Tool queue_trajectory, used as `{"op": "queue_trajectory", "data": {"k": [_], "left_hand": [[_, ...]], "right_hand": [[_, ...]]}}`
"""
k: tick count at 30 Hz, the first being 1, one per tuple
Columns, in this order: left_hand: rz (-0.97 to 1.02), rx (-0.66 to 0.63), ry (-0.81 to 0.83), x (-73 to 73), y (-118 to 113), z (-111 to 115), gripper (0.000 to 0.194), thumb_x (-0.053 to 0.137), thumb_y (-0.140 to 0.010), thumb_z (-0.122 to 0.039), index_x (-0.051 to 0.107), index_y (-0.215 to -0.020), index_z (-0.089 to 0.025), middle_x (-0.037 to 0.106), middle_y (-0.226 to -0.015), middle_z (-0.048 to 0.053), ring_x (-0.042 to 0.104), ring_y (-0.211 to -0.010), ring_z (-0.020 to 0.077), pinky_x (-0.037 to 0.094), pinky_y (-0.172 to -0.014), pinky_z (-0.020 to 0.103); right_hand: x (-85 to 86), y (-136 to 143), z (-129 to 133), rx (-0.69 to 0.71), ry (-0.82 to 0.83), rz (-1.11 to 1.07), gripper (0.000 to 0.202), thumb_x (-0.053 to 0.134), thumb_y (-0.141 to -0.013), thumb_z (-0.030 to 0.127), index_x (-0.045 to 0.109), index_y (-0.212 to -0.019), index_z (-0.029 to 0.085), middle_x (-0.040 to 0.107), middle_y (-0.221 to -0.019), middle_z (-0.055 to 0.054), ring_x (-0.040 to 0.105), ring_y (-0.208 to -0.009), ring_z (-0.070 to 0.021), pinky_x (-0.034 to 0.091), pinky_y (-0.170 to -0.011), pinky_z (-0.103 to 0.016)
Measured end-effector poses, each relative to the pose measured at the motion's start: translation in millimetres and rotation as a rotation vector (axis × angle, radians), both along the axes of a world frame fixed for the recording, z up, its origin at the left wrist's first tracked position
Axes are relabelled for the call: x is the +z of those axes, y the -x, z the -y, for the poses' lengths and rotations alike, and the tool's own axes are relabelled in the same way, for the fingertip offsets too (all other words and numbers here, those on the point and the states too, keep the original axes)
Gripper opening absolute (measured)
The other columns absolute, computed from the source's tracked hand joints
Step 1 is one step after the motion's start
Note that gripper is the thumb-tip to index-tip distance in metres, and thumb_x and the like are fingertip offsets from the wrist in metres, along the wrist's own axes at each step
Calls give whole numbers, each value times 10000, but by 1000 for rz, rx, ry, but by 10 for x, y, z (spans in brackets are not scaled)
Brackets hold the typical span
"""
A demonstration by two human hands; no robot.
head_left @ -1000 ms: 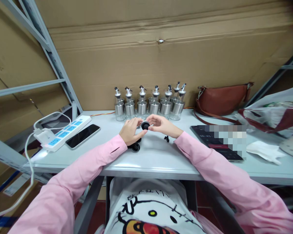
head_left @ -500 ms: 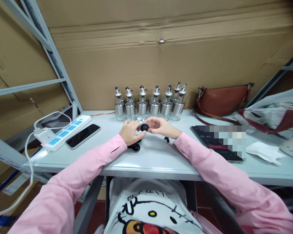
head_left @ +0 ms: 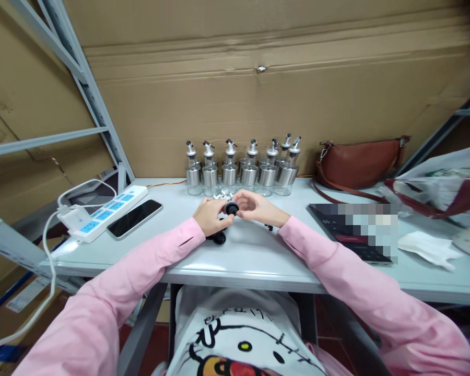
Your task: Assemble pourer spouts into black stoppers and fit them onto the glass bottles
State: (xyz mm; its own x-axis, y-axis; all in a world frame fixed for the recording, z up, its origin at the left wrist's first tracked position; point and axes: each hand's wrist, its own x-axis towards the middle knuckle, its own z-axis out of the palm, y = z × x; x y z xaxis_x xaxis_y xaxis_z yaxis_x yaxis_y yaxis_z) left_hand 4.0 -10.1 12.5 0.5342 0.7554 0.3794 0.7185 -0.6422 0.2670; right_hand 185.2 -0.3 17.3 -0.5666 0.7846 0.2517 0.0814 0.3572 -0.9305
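Observation:
Above the table, a round black stopper-like part (head_left: 232, 209) with a lighter rim is pinched between my two hands. My left hand (head_left: 210, 215) grips its left side, the thumb at the lower edge. On the opposite side, my right hand (head_left: 256, 207) has its fingers curled against the part. Below my left hand lie several black round pieces (head_left: 219, 238), partly covered by it. Small black pieces (head_left: 269, 227) rest beside my right wrist. Just behind my fingers, silver pieces (head_left: 224, 196) show, mostly hidden.
Several glass-and-steel bottles (head_left: 230, 173) with pourer spouts stand along the cardboard wall (head_left: 219, 104). Left are a phone (head_left: 135, 219) and a power strip (head_left: 113, 211). Right are a brown bag (head_left: 360, 162), a tablet (head_left: 348, 240), a tissue (head_left: 426, 248) and a plastic bag (head_left: 446, 177).
The black part has turned slightly in my fingers and now faces me more. My left thumb has shifted lower and left on it. The view has moved a little.

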Motion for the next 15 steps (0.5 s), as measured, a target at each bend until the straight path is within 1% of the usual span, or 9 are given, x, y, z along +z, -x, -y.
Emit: {"op": "queue_trajectory", "data": {"k": [4,8,13,15], "left_hand": [[2,-44,-7,-3,14,-10,161,483,-764,-329,494,-743,-170,587,-747,-3,546,-732,169,308,-734,316],[-11,-45,-19,3,15,-2,190,478,-760,-355,489,-728,-168,593,-754,-1,546,-732,169,297,-735,321],[1,6,-22,-6,-7,2,182,505,-708,-346,466,-678,-172,577,-691,-15,530,-667,156,300,-734,325],[-2,32,-4,-14,-14,-3,190,515,-691,-347,449,-649,-174,565,-652,-22,515,-624,146,306,-726,325]], "right_hand": [[2,12,32,15,20,2,317,644,-612,158,435,-849,193,615,-743,18,600,-700,-114,444,-651,-252],[3,18,50,5,-4,22,316,630,-614,144,405,-829,201,634,-780,1,607,-726,-121,442,-656,-256],[-18,19,42,18,-37,23,332,624,-615,135,398,-849,202,624,-739,21,594,-654,-102,443,-636,-248],[-20,17,45,7,-51,50,343,627,-609,138,398,-856,203,611,-757,26,580,-598,-91,441,-589,-237]]}}
